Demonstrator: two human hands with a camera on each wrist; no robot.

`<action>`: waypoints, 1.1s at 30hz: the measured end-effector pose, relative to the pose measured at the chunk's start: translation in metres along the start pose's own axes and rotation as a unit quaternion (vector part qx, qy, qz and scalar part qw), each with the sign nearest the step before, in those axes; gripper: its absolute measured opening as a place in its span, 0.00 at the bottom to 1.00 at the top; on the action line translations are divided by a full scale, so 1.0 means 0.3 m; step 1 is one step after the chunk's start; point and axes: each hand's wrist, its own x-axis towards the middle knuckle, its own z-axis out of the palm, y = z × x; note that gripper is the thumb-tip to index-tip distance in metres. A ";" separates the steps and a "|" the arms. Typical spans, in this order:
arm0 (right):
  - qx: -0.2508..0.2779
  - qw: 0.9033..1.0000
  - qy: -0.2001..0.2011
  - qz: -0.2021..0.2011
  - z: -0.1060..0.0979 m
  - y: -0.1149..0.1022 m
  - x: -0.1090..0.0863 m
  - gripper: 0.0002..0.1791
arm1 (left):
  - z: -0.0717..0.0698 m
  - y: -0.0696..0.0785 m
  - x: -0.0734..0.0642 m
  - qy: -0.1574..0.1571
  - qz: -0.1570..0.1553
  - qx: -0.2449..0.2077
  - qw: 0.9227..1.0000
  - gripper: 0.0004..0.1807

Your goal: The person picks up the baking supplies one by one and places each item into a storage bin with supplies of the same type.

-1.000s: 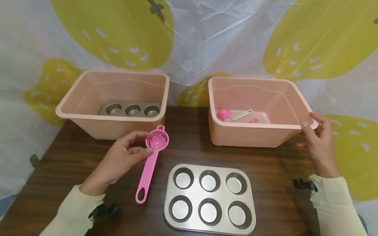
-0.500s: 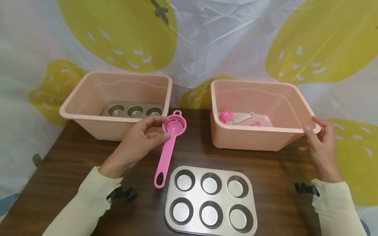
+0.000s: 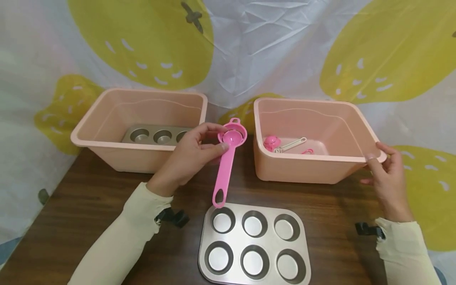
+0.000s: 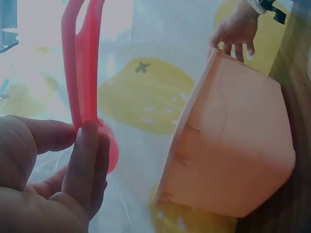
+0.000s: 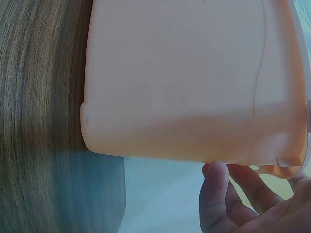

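Note:
My left hand pinches a pink egg separator by its round cup end, between thumb and fingers. It is held up between the two bins, its slotted handle slanting down toward the near muffin tin. In the left wrist view the egg separator shows edge-on above the fingertips. My right hand grips the front right corner of the right peach bin, thumb at the rim. Inside that bin lie a pink rounded utensil, a whisk with a cream handle and a small pink piece.
A second peach bin at the left holds a muffin tin. Another muffin tin with several cups lies on the dark wood table, near the front. A lemon-print cloth hangs behind.
My left hand has carried the egg separator rightward and upward, from in front of the left bin to the gap between the bins. My right hand stays at the right bin's corner.

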 end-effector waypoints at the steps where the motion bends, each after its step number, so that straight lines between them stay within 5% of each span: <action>1: -0.001 1.000 -0.001 -0.001 0.001 0.000 -0.001 0.25 | 0.008 0.002 0.010 0.002 0.001 -0.003 1.000 0.23; 17: 0.005 1.000 0.004 -0.003 -0.010 0.006 -0.008 0.25 | 0.168 0.027 0.201 0.024 -0.004 -0.060 0.998 0.24; 29: 0.009 1.000 -0.001 0.008 -0.004 0.004 -0.005 0.26 | 0.314 0.025 0.379 0.037 -0.006 -0.005 0.999 0.30; 33: 0.002 1.000 0.003 0.009 0.003 0.002 -0.003 0.26 | 0.355 0.028 0.428 0.055 -0.030 0.003 0.998 0.30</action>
